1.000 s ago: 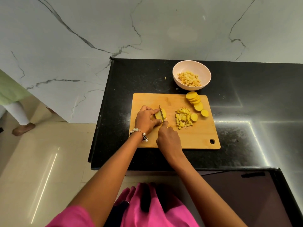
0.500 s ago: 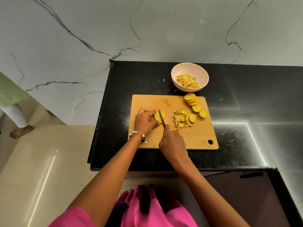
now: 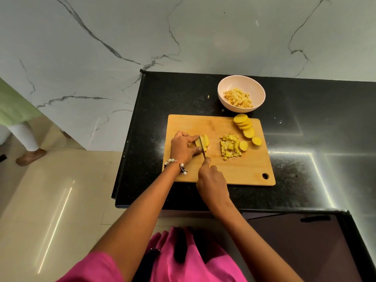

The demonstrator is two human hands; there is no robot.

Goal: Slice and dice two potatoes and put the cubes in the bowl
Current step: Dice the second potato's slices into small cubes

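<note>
Gripping a knife (image 3: 202,146), the right hand (image 3: 211,177) has its fingers curled round the handle, index finger stretched fwd along the spine; handle itself is hidden under the hand. Blade stands on edge, cutting down through the stacked potato slices (image 3: 203,141) near the left-centre of the wooden cutting board (image 3: 234,169). Left hand (image 3: 184,147) pinches that stack from the left, fingertips curled onto the top of it, thumb at the near side, just beside the blade. A bead bracelet (image 3: 176,164) sits on the left wrist.

To the right, mid-board, lies a heap of diced potato cubes (image 3: 229,147), w/ one round slice (image 3: 243,145) touching its right edge. Further right & toward the far corner, a fanned row of round slices (image 3: 244,125) overlaps, one more disc (image 3: 256,141) lying apart at the near end.

Beyond the board's far edge stands a pale bowl (image 3: 223,94) on the black counter (image 3: 305,139), holding cubes (image 3: 238,98) already. Bowl & board look just apart. Board has a hang hole (image 3: 265,176) at near-right corner. Marble wall (image 3: 183,33) behind; a second person's leg and foot (image 3: 30,147) at far left on the floor.
</note>
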